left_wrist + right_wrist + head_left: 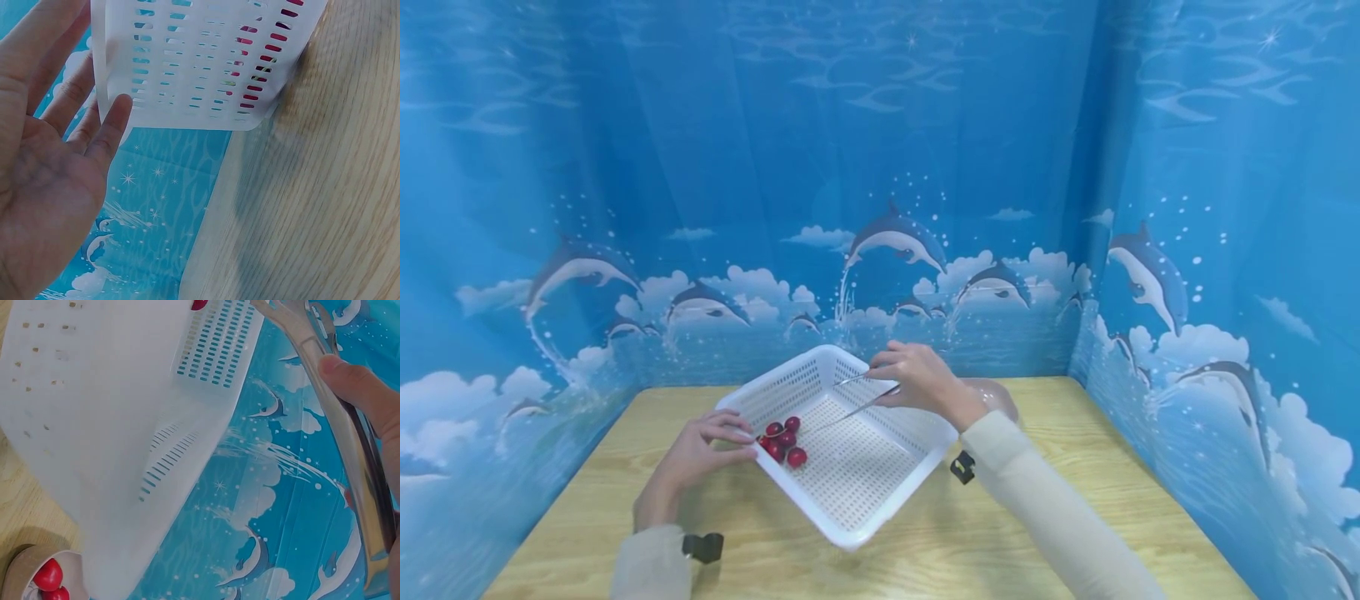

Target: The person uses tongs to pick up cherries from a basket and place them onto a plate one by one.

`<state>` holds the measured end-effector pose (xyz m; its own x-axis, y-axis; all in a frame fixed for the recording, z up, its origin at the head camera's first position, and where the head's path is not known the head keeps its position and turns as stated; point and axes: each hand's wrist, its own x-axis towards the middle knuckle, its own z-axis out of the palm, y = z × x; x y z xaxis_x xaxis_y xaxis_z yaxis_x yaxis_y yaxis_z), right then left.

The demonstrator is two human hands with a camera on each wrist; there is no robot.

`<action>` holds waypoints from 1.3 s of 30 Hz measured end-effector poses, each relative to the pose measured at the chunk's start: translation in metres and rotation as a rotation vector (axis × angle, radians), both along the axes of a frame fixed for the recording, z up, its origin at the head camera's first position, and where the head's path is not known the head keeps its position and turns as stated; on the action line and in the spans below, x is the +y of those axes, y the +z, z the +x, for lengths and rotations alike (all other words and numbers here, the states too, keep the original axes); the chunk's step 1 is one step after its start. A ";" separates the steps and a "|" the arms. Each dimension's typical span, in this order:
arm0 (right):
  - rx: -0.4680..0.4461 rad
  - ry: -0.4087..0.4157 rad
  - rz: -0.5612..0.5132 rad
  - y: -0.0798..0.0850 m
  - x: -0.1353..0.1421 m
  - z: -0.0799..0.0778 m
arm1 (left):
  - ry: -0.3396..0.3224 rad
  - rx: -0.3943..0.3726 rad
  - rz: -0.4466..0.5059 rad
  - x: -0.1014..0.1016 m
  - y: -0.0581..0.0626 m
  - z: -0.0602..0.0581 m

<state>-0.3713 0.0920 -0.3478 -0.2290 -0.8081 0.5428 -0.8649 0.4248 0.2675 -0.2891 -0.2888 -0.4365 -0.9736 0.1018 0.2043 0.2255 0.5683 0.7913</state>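
A white perforated plastic basket (872, 467) sits on the table with several dark red cherries (786, 437) clustered in its left corner. My left hand (703, 450) rests on the rim at that corner. In the left wrist view, its fingers (78, 94) are fairly straight, one lying against the outer wall. Above the basket's far right side, my right hand (917, 379) grips metal tongs (868, 404). The tongs' arms are apart and slant down left into the basket; nothing shows between them. In the right wrist view, the thumb presses along the tongs (340, 425).
Behind the basket's right side, partly hidden by my right forearm, stands a brownish bowl (1000, 396). In the right wrist view, red cherries (49, 575) lie in it. Blue dolphin-print curtains (760, 183) enclose the wooden table (925, 558) at the back and sides.
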 end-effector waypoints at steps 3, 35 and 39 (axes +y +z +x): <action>-0.025 -0.028 0.033 0.001 -0.004 0.001 | -0.009 0.015 0.001 0.000 -0.001 0.000; -0.162 -0.132 0.325 0.000 -0.061 0.001 | -0.007 0.013 -0.010 0.000 0.001 0.001; -0.170 -0.156 0.378 0.000 -0.070 0.000 | -0.009 0.017 -0.012 -0.001 0.000 0.000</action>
